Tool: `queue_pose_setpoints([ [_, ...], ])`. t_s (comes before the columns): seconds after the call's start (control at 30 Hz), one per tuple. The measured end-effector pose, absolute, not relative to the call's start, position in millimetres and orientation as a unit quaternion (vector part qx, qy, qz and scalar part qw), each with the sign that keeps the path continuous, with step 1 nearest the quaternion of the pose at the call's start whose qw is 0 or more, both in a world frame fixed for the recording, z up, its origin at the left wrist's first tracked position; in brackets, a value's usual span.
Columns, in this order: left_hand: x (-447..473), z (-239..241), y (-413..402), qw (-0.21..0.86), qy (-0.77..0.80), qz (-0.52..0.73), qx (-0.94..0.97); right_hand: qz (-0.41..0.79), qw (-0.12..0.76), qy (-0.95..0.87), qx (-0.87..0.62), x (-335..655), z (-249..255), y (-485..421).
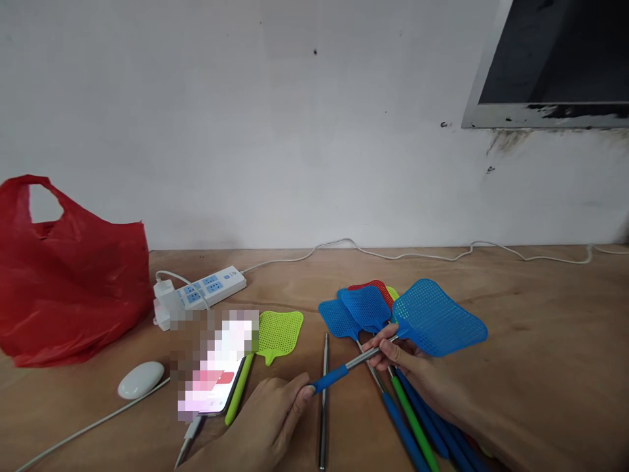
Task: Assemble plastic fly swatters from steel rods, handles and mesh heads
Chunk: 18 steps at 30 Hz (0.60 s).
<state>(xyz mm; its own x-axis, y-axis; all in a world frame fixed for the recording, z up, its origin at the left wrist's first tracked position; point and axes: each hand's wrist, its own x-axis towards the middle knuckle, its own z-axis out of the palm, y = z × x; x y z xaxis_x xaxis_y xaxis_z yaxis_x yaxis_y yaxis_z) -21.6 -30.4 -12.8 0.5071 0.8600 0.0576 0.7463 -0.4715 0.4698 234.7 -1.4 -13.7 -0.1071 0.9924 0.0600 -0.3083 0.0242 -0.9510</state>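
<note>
My left hand (265, 419) pinches the blue grip end of a fly swatter handle (330, 378). My right hand (407, 364) grips the metal rod of the same swatter just below its blue mesh head (437, 318), which is lifted over the wooden table (540, 341). Behind it lies a pile of swatters (361, 305), blue, red and green, with their handles running under my right forearm. A loose metal rod (324, 400) lies between my hands.
A green swatter head (279, 333) and green handle (240, 390) lie by a phone (216, 373). A white power strip (201, 292), a white oval device (140, 379), a red plastic bag (69, 275) and a white cable (417, 254) are on the table.
</note>
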Motion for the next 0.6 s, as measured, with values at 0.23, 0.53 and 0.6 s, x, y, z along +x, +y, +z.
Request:
queue_pose_setpoints([
  [0.23, -25.3, -7.5, -29.4, 0.26, 0.484, 0.185, 0.815, 0.564, 0.627, -0.381, -0.38, 251.6, -7.9, 14.1],
  [0.53, -23.9, -5.4, -27.4, 0.126, 0.485, 0.166, 0.85, 0.546, 0.672, -0.314, -0.389, 263.0, -9.5, 24.0],
  [0.6, -24.0, -3.8, -25.4, 0.088, 0.494, 0.159, 0.85, 0.548, 0.663, -0.318, -0.398, 258.9, -9.6, 21.0],
])
